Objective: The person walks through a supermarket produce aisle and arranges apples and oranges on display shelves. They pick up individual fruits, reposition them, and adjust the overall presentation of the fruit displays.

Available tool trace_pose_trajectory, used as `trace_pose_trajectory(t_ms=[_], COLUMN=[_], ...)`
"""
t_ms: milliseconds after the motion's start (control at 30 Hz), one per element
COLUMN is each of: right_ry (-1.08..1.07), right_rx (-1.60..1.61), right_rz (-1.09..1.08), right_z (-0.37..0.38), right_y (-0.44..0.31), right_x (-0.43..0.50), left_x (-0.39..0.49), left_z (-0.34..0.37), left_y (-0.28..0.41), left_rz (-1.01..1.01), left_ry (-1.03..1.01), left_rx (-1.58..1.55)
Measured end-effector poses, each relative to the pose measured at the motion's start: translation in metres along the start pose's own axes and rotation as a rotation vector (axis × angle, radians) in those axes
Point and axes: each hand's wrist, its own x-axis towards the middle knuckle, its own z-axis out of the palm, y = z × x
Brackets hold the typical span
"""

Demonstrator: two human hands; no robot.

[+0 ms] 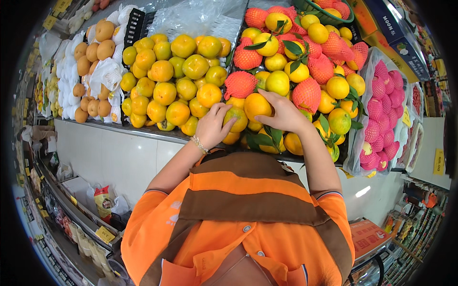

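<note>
My right hand (286,112) grips an orange mandarin (257,107), fingers over its top and thumb on the near side. Just left of it, my left hand (213,125) has its fingers and thumb around the side of a greenish mandarin (237,119). Both fruits sit near the front of a heap of loose mandarins. A red foam-netted fruit (240,84) lies right behind them, and another netted fruit (306,95) is to the right. Green leaves (275,136) stick out below my right hand.
Persimmons (164,93) are piled left of the mandarins, with brown pears (103,50) farther left. Pink-netted fruit (383,114) fills a lined box at right. A green basket (325,12) and printed cartons (388,32) stand behind. The display's front edge (157,135) runs close before me.
</note>
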Motion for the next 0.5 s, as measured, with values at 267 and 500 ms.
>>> trace_pose_trajectory(t_ms=[267, 500], right_ry=[0.382, 0.265], right_rx=[-0.448, -0.791], right_rz=[-0.158, 0.029], right_z=[-0.022, -0.002], right_y=[0.015, 0.021], right_x=[0.000, 0.022], left_x=[0.021, 0.070], left_z=[0.021, 0.021], left_y=[0.031, 0.025], left_rz=[0.331, 0.387], left_ry=[0.145, 0.033], left_rx=[0.031, -0.002])
